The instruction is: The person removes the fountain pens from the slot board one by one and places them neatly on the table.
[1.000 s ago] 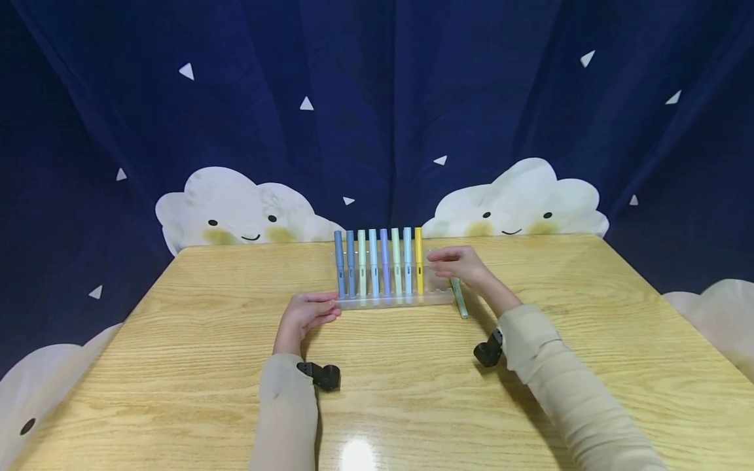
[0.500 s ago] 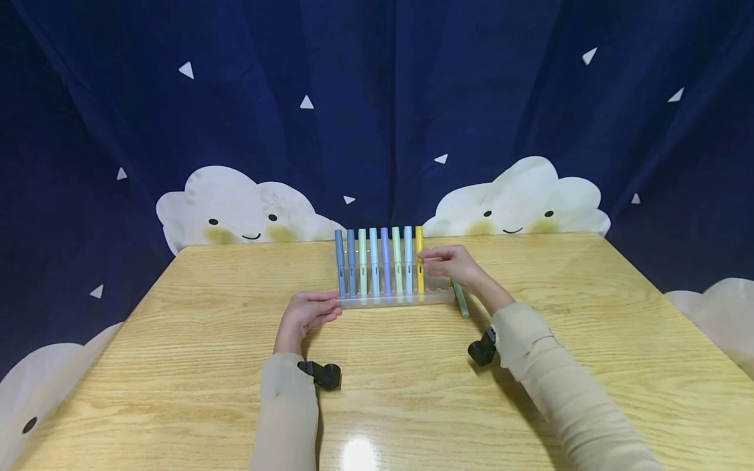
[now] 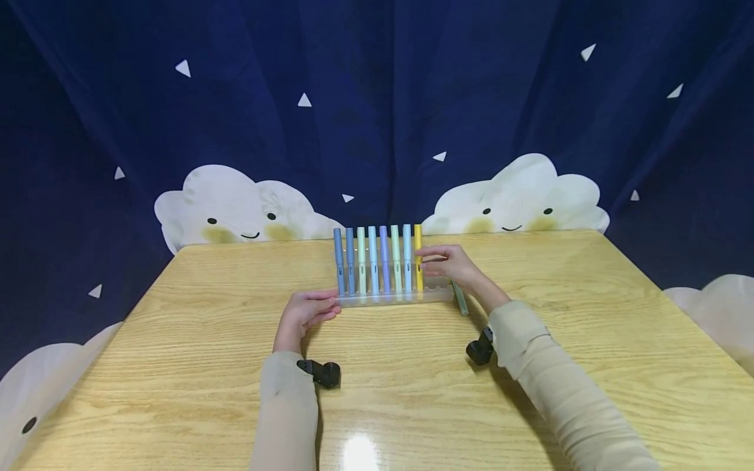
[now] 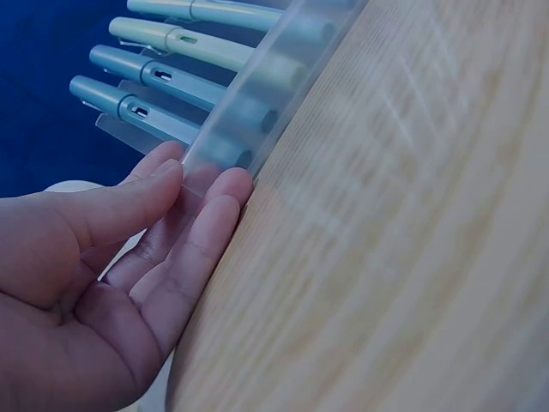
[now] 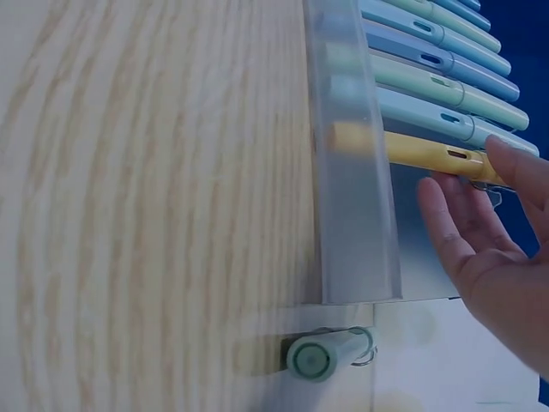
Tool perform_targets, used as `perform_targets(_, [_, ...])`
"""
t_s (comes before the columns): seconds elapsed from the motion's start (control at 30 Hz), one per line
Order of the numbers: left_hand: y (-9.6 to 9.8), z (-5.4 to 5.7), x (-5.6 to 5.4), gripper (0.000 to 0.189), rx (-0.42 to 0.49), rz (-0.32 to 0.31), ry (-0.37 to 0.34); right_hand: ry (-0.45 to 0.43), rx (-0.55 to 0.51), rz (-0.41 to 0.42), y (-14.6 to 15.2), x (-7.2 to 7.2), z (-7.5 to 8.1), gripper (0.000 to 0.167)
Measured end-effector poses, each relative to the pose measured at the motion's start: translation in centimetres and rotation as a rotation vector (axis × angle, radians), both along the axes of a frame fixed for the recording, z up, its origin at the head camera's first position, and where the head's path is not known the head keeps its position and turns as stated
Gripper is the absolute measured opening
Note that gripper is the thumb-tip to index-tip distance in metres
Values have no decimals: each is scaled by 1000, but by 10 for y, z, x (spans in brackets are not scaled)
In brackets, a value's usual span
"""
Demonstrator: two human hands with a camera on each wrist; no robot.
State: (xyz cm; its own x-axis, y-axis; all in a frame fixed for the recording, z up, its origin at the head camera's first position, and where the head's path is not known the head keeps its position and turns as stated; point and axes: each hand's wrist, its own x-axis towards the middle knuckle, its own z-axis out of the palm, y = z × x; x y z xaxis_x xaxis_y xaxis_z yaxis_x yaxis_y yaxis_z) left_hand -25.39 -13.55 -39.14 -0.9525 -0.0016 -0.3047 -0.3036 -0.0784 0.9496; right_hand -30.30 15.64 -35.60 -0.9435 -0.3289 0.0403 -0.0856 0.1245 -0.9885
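Note:
A frosted clear pen rack [image 3: 437,297] holds several pens in a row, with blue, green, light blue, purple and yellow barrels. My left hand [image 3: 302,315] grips the rack's left end, thumb and fingers at its corner in the left wrist view. Beside it in the rack are two dark blue pens [image 4: 176,79]. At the right side, my right hand [image 3: 453,265] pinches the yellow pen [image 5: 420,152] near its cap, thumb above and fingers beneath. That pen's lower end lies behind the rack's front lip. A green pen [image 5: 330,354] lies on the table just past the rack's right end.
The wooden table [image 3: 377,366] spreads in front of the rack and to both sides. A dark blue curtain [image 3: 377,98] with white clouds hangs behind its far edge. Black wrist cameras [image 3: 321,374] sit on both sleeves.
My right hand has moved left from the rack's unfilled right part to the yellow pen and now pinches it. The left hand has stayed at the rack's left end.

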Motion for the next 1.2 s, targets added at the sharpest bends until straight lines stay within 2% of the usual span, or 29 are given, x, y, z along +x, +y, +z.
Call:
perform_targets(0.57, [0,0,0,29,1,-1,1,102,17,-37,-2,5,0,34])
perform_targets(0.9, [1,0,1,28,-1,2,3,152,-25,-97,-4,7,5,33])
perform_targets(1.07, [0,-1,1,29,7,-3,5,174,-81,-157,-5,5,5,34])
perform_targets(1.2, [0,1,1,29,13,-9,5,185,7,-212,-9,3,4,33])
